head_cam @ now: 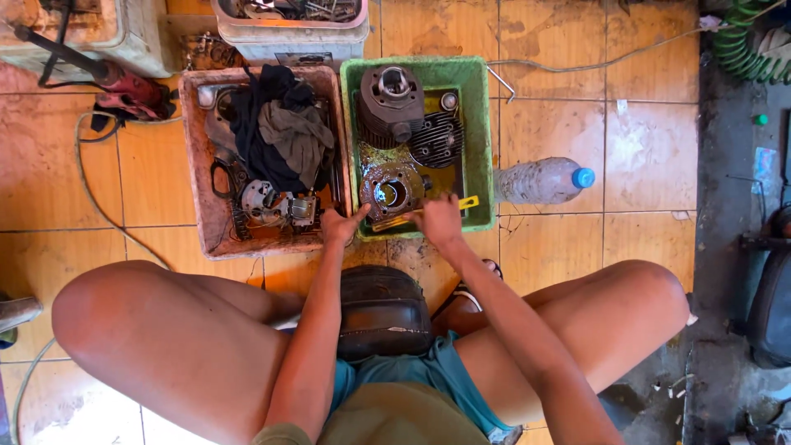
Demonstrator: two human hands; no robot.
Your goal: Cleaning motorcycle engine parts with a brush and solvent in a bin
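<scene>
Fingers of the right hand (439, 219) curl around a yellow-handled tool (424, 213), forearm stretched forward over the knees. The left hand (340, 224) pinches the rim of a round engine part (390, 191), which lies in the green tub (479, 124).

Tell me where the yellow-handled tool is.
In the head view, the yellow-handled tool lies at the green tub's near edge, under the right hand, beside the round engine part.

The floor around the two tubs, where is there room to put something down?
Bare tiles lie right of the plastic bottle, and left of the reddish tub inside the hose loop. The green tub is packed with engine parts, with both hands, left hand and right hand, at its near edge. The reddish tub is full too.
</scene>
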